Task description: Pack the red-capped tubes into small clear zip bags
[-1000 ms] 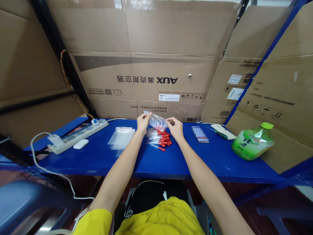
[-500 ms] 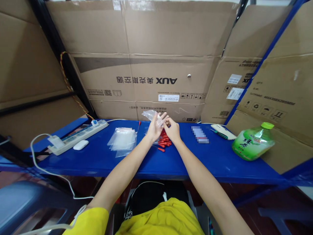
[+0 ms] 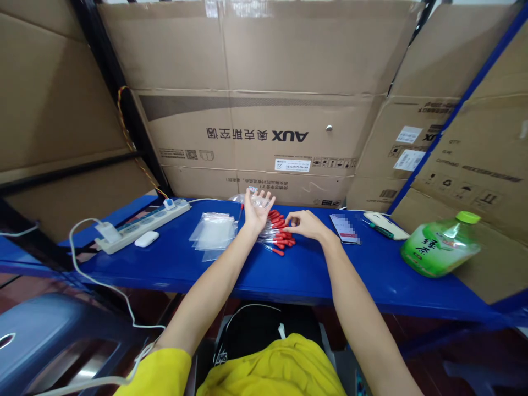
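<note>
My left hand [image 3: 256,213] is palm up over the back of the blue table, its fingers stretched and spread. Behind those fingers shows a crumpled clear plastic bag [image 3: 238,199]; whether it touches them I cannot tell. A pile of thin red-handled tools [image 3: 282,239] lies just right of that hand, the shafts pointing left. At the pile's right side my right hand [image 3: 308,224] has thumb and forefinger pinched on the end of a red handle. To the left lies a stack of flat clear plastic bags [image 3: 214,232], with one red-tipped tool [image 3: 242,207] beyond it.
A power strip [image 3: 142,225] with a plugged-in charger and a white case [image 3: 147,238] are at left. Right of my hands lie a phone [image 3: 345,228], a green-handled tool [image 3: 381,230] on a pale flat object [image 3: 391,224], and a green bottle [image 3: 439,245]. Cardboard walls [image 3: 264,66] enclose the back.
My hands have moved apart: the right one went from the plastic bag at my left hand to the red handles. My left hand has opened flat. The view shifted slightly.
</note>
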The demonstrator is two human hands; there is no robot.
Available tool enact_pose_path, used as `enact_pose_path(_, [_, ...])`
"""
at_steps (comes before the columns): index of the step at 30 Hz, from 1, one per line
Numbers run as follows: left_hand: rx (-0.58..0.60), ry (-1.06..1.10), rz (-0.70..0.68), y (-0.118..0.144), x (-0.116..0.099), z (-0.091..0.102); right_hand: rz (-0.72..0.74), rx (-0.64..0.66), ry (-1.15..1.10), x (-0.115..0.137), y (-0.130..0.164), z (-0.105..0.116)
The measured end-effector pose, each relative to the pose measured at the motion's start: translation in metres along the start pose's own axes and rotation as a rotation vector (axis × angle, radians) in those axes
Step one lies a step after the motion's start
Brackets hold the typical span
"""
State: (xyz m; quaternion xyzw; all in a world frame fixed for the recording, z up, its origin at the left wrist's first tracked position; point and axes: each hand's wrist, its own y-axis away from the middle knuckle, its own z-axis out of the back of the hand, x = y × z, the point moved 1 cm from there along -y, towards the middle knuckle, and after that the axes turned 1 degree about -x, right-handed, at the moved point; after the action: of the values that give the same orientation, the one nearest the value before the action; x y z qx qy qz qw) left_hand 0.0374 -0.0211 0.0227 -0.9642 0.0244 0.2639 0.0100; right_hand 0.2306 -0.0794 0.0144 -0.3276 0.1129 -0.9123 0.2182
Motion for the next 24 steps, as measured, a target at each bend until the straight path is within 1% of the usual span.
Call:
enact_pose_path(5, [0.006,0.014,0.021,-0.005,0.001,0.005,0.007,0.067,-0.099,0.000,0.000,-0.002])
enact_pose_path(8, [-0.003,-0.038,0.016,-0.006,0.000,0.007,0.022,0.056,-0.143,0.006,0.000,-0.001])
enact_pose_path(11, [-0.032,-0.115,-0.028,-0.008,-0.002,0.008,0.054,-0.052,-0.220,0.012,0.000,0.003])
enact_pose_path(16, [-0.055,-0.137,-0.084,-0.013,-0.008,0.010,0.076,-0.315,-0.282,0.018,-0.001,0.011])
enact_pose_path(18, [-0.067,-0.156,-0.104,-0.013,-0.007,0.011,0.068,-0.421,-0.304,0.018,-0.001,0.013])
enact_pose_path(20, [-0.073,-0.126,-0.088,-0.013,-0.003,0.010,0.071,-0.507,-0.317,0.019,-0.002,0.012])
enact_pose_path(22, [-0.072,-0.056,-0.037,-0.010,0.005,0.008,0.087,-0.545,-0.301,0.021,-0.003,0.006])
enact_pose_path(24, [-0.059,-0.008,0.019,-0.005,0.016,0.004,0.103,-0.540,-0.254,0.024,-0.006,-0.002])
